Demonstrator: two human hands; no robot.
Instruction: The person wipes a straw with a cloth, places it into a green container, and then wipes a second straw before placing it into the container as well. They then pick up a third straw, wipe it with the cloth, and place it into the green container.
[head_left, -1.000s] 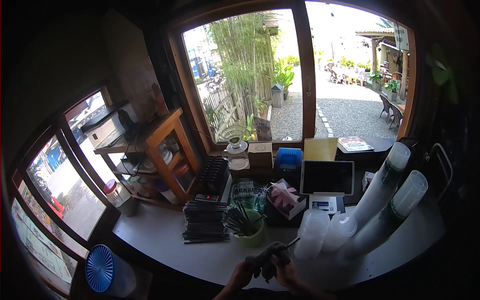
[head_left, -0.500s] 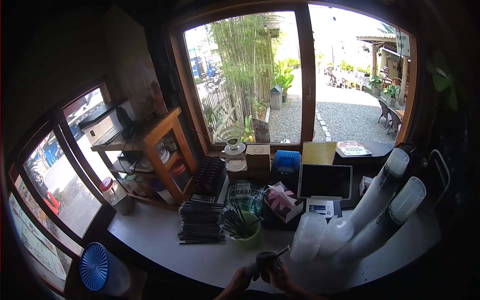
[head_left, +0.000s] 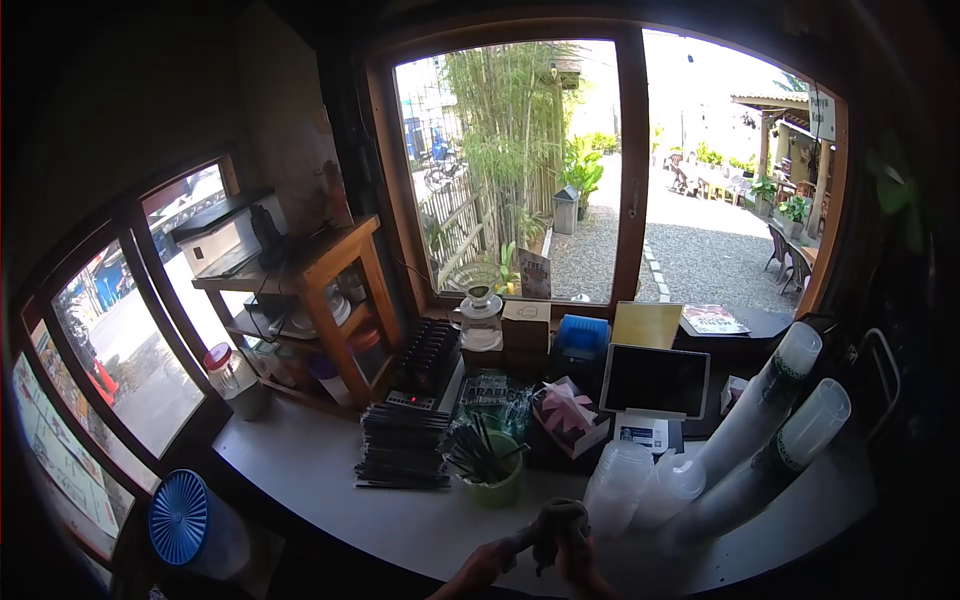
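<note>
My left hand (head_left: 488,563) and my right hand (head_left: 576,565) are close together over the counter's near edge. My right hand is closed on a dark, crumpled cloth (head_left: 562,516). The fingers of my left hand wrap around a dark, handle-like thing that runs into the cloth; its far end is covered, and its kind is hard to make out in the shade. Just beyond the hands stands a green cup (head_left: 497,484) full of dark wrapped straws (head_left: 482,448). To their right are stacked clear plastic cups (head_left: 612,485).
Tall cup stacks (head_left: 765,450) lean at the right. Bundled black straws (head_left: 403,446) lie left of the green cup. Behind are a tablet (head_left: 655,382), a box with a pink bow (head_left: 568,411) and a glass dripper server (head_left: 481,325). A blue-lidded container (head_left: 180,517) stands lower left.
The view has shifted slightly. Both hands stay together, and the cloth has turned and risen a little. The thin light-tipped piece that stuck out at the right no longer shows.
</note>
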